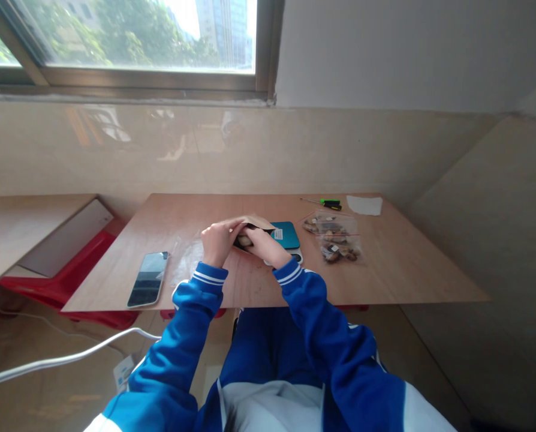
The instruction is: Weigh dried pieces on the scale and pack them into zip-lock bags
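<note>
At the centre of the frame our left hand (217, 241) pinches the flap of a brown paper pouch (254, 227), fingers closed on it, while our right hand (264, 245) reaches inside, its grip hidden from us.

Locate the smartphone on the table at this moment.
In the head view the smartphone lies flat near the table's front left edge, left of the left hand.

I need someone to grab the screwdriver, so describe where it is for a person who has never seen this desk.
Start at the wooden table under the window and go to its far right corner. The screwdriver lies there, left of a white paper sheet and beyond the clear bags of dark bits. It alone has a green and black handle and a thin shaft.
</note>
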Demonstrator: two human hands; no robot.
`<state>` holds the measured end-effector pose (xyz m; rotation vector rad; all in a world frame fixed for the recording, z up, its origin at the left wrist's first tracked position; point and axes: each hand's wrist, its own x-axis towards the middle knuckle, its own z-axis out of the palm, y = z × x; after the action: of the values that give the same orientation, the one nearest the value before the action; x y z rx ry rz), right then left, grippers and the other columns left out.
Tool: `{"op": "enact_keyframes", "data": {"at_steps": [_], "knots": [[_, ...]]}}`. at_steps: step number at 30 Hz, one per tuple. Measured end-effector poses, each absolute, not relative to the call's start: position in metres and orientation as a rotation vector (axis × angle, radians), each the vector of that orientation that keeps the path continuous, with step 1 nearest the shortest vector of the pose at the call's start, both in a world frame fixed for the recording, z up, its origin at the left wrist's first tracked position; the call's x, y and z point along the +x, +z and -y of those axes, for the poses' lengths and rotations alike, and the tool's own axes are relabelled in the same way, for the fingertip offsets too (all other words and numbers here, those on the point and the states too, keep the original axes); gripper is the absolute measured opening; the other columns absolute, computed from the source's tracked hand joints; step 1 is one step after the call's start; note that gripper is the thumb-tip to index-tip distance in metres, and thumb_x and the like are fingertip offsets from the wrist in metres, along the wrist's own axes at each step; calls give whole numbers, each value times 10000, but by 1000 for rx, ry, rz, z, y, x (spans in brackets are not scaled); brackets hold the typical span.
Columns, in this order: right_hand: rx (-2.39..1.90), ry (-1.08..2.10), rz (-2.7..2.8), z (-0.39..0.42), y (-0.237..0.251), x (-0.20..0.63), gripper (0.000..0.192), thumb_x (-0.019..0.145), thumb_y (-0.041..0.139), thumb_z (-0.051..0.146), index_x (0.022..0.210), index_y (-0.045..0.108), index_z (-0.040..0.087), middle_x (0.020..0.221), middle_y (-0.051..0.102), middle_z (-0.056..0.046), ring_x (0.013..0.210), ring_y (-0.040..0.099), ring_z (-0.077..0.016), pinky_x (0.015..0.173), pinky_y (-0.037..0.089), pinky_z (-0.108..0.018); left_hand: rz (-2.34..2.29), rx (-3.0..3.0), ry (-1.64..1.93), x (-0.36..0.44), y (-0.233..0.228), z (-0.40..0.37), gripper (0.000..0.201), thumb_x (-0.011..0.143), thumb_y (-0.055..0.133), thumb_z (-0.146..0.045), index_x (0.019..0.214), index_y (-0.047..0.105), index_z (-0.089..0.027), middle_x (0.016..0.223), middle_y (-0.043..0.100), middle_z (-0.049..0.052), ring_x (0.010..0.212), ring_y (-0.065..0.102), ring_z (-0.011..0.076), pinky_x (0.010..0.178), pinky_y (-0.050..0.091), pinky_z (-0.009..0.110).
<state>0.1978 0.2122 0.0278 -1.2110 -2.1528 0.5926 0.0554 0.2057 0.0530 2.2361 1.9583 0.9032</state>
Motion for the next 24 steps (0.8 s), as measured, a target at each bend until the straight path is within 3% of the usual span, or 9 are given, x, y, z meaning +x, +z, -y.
{"op": "enact_keyframes", "data": {"at_steps": [4, 8, 11, 15, 19, 24], "knots": [[-1107, 592, 2141, -186, 62, 214, 469, 769, 605, 33, 1212, 605, 187, 1269, 633, -86, 1203, 570, -234, 1056, 432, -410, -1956, 2204, 887, 51, 66, -215, 348, 868, 530, -546, 987, 769, -323, 914, 773, 43, 890, 700, 258, 703, 473, 302], [-906, 803, 1951, -170, 77, 243, 421, 806, 658, 188, 1219, 603, 249, 1303, 608, -32, 1160, 600, -199, 1010, 487, -344, -2028, 2190, 856, 46, 76, -229, 360, 846, 545, -567, 964, 775, -315, 890, 772, 50, 851, 695, 262, 688, 470, 311], [-900, 878, 1698, -178, 57, 274, 515, 796, 686, 281, 1290, 542, 261, 1312, 601, -46, 1113, 631, -192, 963, 521, -328, -2065, 2148, 887, 42, 79, -237, 361, 830, 561, -573, 956, 777, -314, 881, 771, 47, 830, 692, 262, 673, 468, 314], [-1245, 712, 1652, -214, 5, 301, 522, 785, 655, 246, 1293, 548, 187, 1256, 639, -112, 1012, 675, -210, 882, 555, -362, -2055, 2117, 929, 43, 77, -238, 362, 830, 561, -571, 946, 778, -306, 849, 770, 45, 813, 692, 249, 664, 470, 309], [-1501, 467, 1875, -246, -26, 299, 481, 771, 626, 139, 1250, 598, 145, 1273, 636, -142, 1146, 605, -237, 1010, 460, -416, -2041, 2138, 929, 48, 74, -235, 350, 835, 565, -562, 948, 778, -308, 852, 769, 50, 823, 694, 255, 668, 476, 318], [-1597, 413, 1925, -252, -32, 293, 488, 768, 659, 160, 1253, 616, 171, 1367, 554, -169, 1301, 472, -323, 1096, 319, -542, -2032, 2139, 934, 47, 74, -234, 338, 839, 570, -550, 957, 777, -310, 849, 768, 49, 831, 696, 265, 667, 476, 326]]}}
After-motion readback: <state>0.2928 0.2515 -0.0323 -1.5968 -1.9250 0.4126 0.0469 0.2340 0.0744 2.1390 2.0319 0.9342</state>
